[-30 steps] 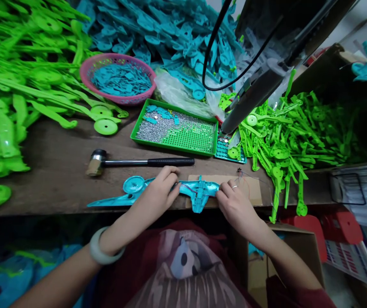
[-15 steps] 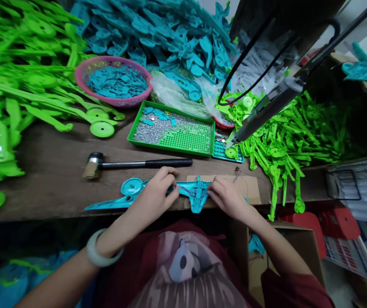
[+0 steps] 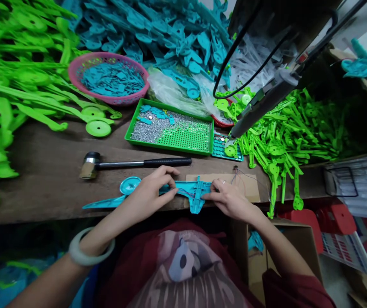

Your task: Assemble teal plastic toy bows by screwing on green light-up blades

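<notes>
Presently, both hands are at the blue plastic part (image 3: 188, 188), which lies along the front of the wooden bench (image 3: 51, 164). The left hand (image 3: 153, 188) lies across its middle, fingers curved and thumb apart; whether it grips the part or a thin wire cannot be told. The right hand (image 3: 230, 197) has thumb and forefinger at the right end, beside the crosspiece; its grip is hidden.

The bench top is brown and scuffed, with a flat cardboard sheet (image 3: 250, 184) under the part's right portion. Thin wires lead over the sheet to a small dark connector (image 3: 235, 167).

The part's long axis runs left to right, roughly parallel to the bench's front edge. Its tapered point faces left, inclined slightly toward the person; a round cup sits between point and left hand. The crosspiece stands across the axis, its near tip at the front edge.

Beyond the hands, a strip of bare wood separates the part from a double-faced mallet (image 3: 132, 164), handle to the right. Farther back stands a green perforated tray (image 3: 169, 147) of small metal pieces. Bright green parts (image 3: 288, 137) bound the right side, some overhanging the edge; a green heap (image 3: 26, 77) bounds the left.
</notes>
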`<action>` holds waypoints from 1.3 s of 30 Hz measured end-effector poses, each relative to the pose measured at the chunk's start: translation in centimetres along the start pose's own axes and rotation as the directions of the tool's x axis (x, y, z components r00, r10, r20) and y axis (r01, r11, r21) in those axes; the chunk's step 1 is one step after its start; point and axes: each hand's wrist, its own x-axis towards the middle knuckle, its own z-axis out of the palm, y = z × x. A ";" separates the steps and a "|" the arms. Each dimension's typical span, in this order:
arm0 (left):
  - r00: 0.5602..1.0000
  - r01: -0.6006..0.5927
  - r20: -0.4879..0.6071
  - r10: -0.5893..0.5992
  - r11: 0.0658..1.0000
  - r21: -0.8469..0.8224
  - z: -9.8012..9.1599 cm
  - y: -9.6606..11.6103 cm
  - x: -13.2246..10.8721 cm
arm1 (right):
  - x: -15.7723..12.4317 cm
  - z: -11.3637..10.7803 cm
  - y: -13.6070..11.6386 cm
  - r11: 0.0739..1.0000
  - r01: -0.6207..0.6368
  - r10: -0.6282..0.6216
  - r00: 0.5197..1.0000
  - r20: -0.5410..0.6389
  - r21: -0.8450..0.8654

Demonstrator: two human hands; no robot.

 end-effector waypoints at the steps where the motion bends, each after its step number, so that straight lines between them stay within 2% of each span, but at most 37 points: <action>1: 1.000 0.000 -0.003 0.000 1.000 0.007 0.0 0.0 0.0 | -0.1 0.0 0.0 1.000 0.006 -0.006 1.000 0.002 -0.019; 10: 0.996 -0.019 -0.087 0.029 0.993 0.118 1.2 0.8 0.2 | -0.3 -0.1 0.2 0.975 0.070 -0.043 0.991 0.131 -0.211; 17: 1.000 -0.002 -0.031 0.006 0.993 0.118 0.9 0.0 0.4 | -0.8 -0.5 -0.1 0.908 0.191 -0.122 0.972 0.200 -0.374; 20: 1.000 -0.002 -0.020 0.005 0.991 0.131 1.0 0.2 0.5 | -0.9 -0.3 0.5 0.912 0.205 -0.138 0.969 0.205 -0.355; 25: 0.996 -0.011 -0.081 0.026 0.985 0.170 1.6 0.8 0.4 | -0.5 -0.7 0.0 0.908 0.197 -0.124 0.970 0.210 -0.371; 27: 0.998 -0.020 -0.060 0.030 0.987 0.160 1.6 0.5 0.4 | -0.4 -0.8 -0.2 0.901 0.180 -0.109 0.975 0.196 -0.394; 31: 1.000 -0.019 -0.012 0.021 0.990 0.143 1.1 -0.1 0.5 | -0.4 -0.5 0.5 0.912 0.219 -0.162 0.969 0.185 -0.346; 39: 0.996 -0.074 -0.035 0.080 0.984 0.161 0.9 -0.2 0.3 | -0.7 0.1 1.2 0.934 0.193 -0.160 0.978 0.132 -0.300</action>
